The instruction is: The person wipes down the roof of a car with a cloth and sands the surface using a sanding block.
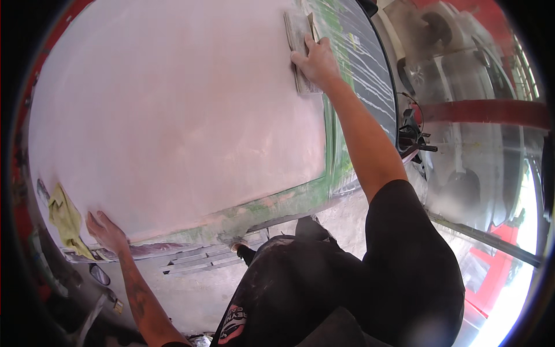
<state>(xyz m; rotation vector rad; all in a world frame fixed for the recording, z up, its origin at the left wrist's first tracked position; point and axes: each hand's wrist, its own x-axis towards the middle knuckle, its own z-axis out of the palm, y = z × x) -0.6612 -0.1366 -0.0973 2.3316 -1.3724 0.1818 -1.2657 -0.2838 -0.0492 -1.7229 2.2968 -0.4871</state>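
A broad panel, apparently a car's roof [191, 115], lies before me under a dusty, pinkish-white coat. Near its far right edge, my right hand [321, 63] is closed on a long, flat sanding block [299, 34] that rests on the surface. My thumb and fingers straddle the block; its underside is hidden. At the near left edge, my left hand [107, 232] lies flat on the panel with its fingers apart. Just left of that hand, a crumpled yellow-green cloth [65, 217] hangs over the panel's corner.
Green masking tape [330, 144] borders the panel's right and near sides. Beyond it is dark glass [370, 75] with whitish streaks. A side mirror [99, 274] sticks out below the left corner. Another vehicle [462, 144], dusty silver, and a red post [491, 114] stand at the right.
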